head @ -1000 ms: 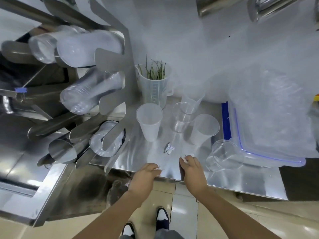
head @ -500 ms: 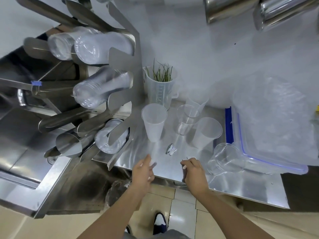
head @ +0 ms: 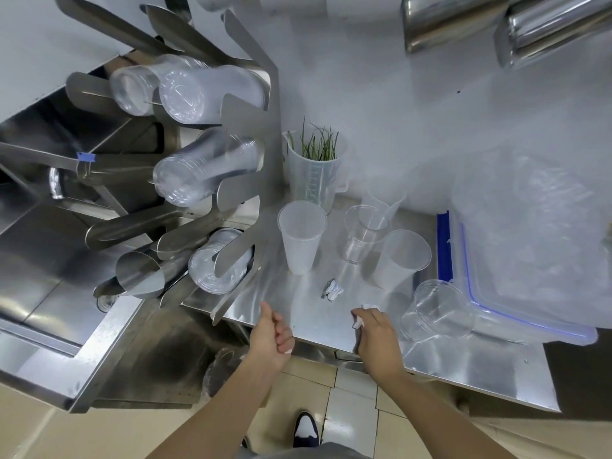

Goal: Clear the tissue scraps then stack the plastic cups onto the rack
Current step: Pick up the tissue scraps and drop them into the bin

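Observation:
A crumpled tissue scrap [head: 331, 289] lies on the steel counter [head: 318, 323] ahead of my hands. My right hand [head: 376, 336] is closed around a small white tissue scrap [head: 359, 323] at the counter's front edge. My left hand [head: 273, 336] is curled just off the edge, with a bit of white tissue [head: 287, 351] under its fingers. Two frosted cups [head: 301, 238] [head: 399, 258] and a clear cup [head: 359, 236] stand upright; another clear cup [head: 437, 309] lies on its side at the right. The steel rack [head: 245, 180] at left holds stacks of cups [head: 202, 167].
A measuring jug with green stalks [head: 314, 173] stands behind the cups, a smaller jug [head: 382, 200] beside it. A blue-rimmed plastic box [head: 523, 313] under a clear bag fills the right. A bin with a bag [head: 225, 362] sits below the counter edge; a sink basin [head: 39, 266] lies left.
Both hands lifted off the counter's front edge with small white scraps pinched in them; my left hand drew back past the edge. The crumpled scrap and the cups stayed put.

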### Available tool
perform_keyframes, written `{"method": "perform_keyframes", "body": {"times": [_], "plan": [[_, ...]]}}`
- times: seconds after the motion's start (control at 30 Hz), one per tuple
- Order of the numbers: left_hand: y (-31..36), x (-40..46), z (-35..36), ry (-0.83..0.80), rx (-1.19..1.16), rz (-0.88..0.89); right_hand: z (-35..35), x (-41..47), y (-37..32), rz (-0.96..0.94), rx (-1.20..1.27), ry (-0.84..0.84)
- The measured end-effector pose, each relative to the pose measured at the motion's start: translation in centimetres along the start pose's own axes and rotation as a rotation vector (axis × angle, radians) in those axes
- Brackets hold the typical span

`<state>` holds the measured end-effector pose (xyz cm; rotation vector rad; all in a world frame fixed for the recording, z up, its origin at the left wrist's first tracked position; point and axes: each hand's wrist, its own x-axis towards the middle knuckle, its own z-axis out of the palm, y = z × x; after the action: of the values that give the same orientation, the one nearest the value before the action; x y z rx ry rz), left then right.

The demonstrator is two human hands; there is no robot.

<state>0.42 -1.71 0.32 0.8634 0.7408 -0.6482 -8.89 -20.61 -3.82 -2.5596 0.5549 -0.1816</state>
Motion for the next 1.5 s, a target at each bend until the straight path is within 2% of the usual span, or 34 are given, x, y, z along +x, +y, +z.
{"method": "perform_keyframes", "body": {"times": [0.1,0.3,0.47,0.57,0.67,0.8,0.83,0.87,0.93,0.97,1.0,1.2,1.4,1.5], "plan": [[0.2,-0.1,0.5,0.009,-0.025,-0.029,-0.2,0.0,-0.2,-0.012,-0.004,0.009],[0.5,-1.2,2.2,-0.127,-0.159,-0.170,-0.9,-0.2,-0.3,0.011,0.146,0.048],[0.1,-0.9,2.5,-0.084,-0.220,-0.151,-2.2,-0.2,-1.4,0.037,0.318,0.090],[-0.3,-0.5,2.2,-0.092,-0.123,-0.142,-2.9,0.0,-2.9,0.014,0.441,0.090],[-0.4,0.0,2.5,-0.093,-0.046,-0.112,-4.3,0.3,-5.7,-0.008,0.578,0.173],[-0.3,0.0,2.9,-0.101,-0.062,-0.123,-5.6,0.3,-9.3,-0.093,0.675,0.320],[-0.4,-0.2,3.2,-0.120,-0.080,-0.128,-5.5,0.0,-9.9,-0.143,0.661,0.277],[-0.5,-0.6,3.5,-0.149,-0.099,-0.137,-5.2,-0.2,-10.5,-0.206,0.611,0.160],[-0.7,-1.3,3.9,-0.185,-0.125,-0.142,-4.0,-1.2,-11.2,-0.333,0.395,-0.211],[-0.9,-1.5,3.8,-0.187,-0.150,-0.142,-3.4,-1.6,-11.3,-0.354,0.288,-0.334],[-1.1,-1.6,3.7,-0.184,-0.179,-0.140,-3.0,-1.9,-11.2,-0.371,0.221,-0.375],[-1.2,-1.3,3.3,-0.145,-0.187,-0.129,-2.7,-1.7,-10.6,-0.584,0.095,-0.316],[-0.6,-1.2,3.5,-0.076,-0.093,-0.093,-2.1,-1.6,-10.8,-0.585,-0.152,-0.270],[-0.4,-1.0,2.9,-0.061,0.008,-0.071,-2.3,-1.6,-11.3,-0.607,-0.146,-0.262]]}}
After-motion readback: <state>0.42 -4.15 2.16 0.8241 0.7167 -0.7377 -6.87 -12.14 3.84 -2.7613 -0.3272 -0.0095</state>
